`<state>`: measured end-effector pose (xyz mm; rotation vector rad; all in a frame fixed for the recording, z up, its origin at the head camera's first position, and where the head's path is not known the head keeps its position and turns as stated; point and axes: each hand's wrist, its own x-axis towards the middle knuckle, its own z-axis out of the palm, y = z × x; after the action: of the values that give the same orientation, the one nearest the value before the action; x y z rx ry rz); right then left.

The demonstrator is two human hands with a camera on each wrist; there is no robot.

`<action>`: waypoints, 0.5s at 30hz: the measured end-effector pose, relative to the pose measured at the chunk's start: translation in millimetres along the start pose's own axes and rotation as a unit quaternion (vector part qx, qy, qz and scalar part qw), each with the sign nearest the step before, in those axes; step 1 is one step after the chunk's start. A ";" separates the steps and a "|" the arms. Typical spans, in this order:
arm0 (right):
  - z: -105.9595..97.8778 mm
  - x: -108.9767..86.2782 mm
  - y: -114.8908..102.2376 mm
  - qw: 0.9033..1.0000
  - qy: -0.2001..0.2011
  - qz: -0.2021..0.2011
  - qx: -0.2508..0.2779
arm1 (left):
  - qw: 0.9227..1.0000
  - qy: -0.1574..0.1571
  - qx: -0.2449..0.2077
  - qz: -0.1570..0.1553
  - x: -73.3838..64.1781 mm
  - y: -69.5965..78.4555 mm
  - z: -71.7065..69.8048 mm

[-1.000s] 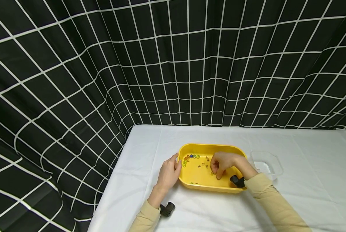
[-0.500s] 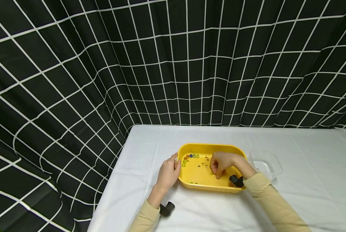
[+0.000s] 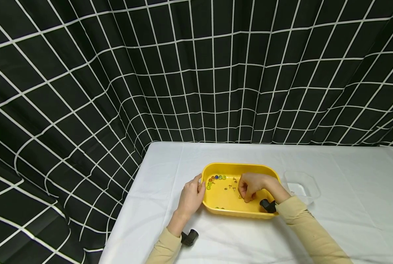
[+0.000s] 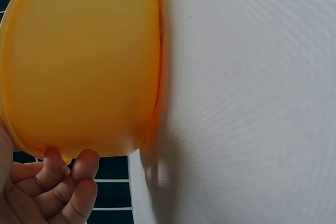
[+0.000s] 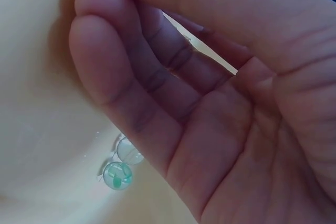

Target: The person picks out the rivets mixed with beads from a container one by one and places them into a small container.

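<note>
A yellow tub (image 3: 221, 200) stands on the white-covered table. My left hand (image 3: 193, 194) holds its left end, thumb at the rim; in the left wrist view the fingers (image 4: 84, 166) bend against the outer wall. Inside the tub, my right hand (image 3: 254, 185) reaches down to the floor with bent fingers. Its fingertips are partly hidden, so I cannot tell whether they pinch anything. Small brass-coloured pieces with heads and short stems (image 3: 230, 187) lie just left of it. Several coloured marbles (image 3: 217, 177) line the back left corner. The right wrist view shows a clear marble with green inside (image 5: 117, 176).
Right of the tub stands a clear plastic container (image 3: 300, 189), partly behind the right forearm. A few more marbles (image 3: 220, 208) show at the tub's near wall. Black curtains with a white grid (image 3: 222, 84) hang behind the table. Each wrist wears a black camera mount (image 3: 189, 238).
The right hand's fingertips shift very slightly at the tub floor. The left hand keeps its hold, and the marbles and brass pieces stay where they were.
</note>
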<state>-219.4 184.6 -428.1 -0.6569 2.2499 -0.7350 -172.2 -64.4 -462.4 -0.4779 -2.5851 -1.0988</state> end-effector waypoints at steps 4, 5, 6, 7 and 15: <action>-0.4 -0.1 -1.1 1.000 0.000 0.005 0.002 | 1.000 -0.002 0.001 -0.002 0.0 0.4 -0.8; -0.5 -0.2 -1.4 1.000 0.000 0.006 0.003 | 1.000 -0.002 0.001 -0.002 0.0 0.4 -0.8; -0.6 -0.2 -1.6 1.000 -0.001 0.008 0.004 | 1.000 -0.002 0.000 -0.002 0.0 0.7 -1.1; -0.7 -0.2 -1.8 1.000 -0.001 0.010 0.004 | 1.000 -0.002 0.000 -0.002 0.1 0.6 -1.1; -2.4 -1.7 -2.7 1.000 -0.008 0.008 0.013 | 1.000 -0.009 -0.003 -0.005 -0.1 0.4 -1.2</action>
<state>-219.3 184.5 -424.1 -0.6295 2.2255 -0.7481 -171.7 -65.1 -461.3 -0.4784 -2.6027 -1.1123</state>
